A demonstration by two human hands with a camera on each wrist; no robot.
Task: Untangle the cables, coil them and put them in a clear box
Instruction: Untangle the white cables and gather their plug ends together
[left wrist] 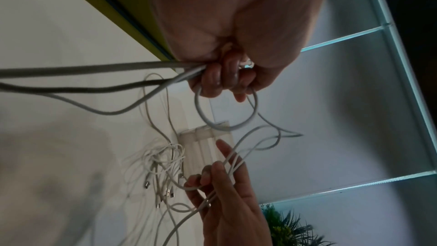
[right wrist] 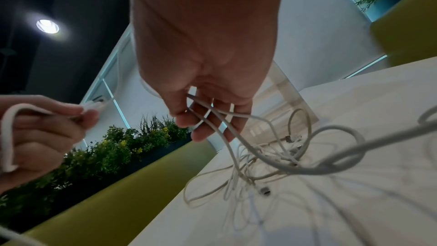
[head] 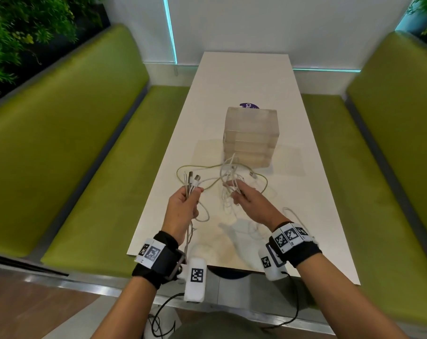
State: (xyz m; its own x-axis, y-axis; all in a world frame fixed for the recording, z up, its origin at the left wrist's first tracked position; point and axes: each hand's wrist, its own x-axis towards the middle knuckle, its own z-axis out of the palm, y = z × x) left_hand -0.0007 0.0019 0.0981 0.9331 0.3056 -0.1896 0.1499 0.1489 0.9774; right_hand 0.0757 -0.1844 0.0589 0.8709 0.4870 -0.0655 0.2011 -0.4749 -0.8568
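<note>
A: Cables [head: 222, 178], thin, white and rubbery, hang in a loose knot between two hands above a smooth white table [head: 241, 77].

B: Who holds what?

A: The left hand [head: 183, 207] is fisted round a bundle, three plug ends sticking up. The right hand [head: 250, 201] pinches several strands with its fingers only part curled.

B: And the box?

A: A clear, boxy plastic stack [head: 250, 137] stands just beyond the tangle (frosted-looking, ribbed). The right wrist view alone shows metal plugs [right wrist: 264, 190] dangling beneath the knot; their count is unclear.
</note>
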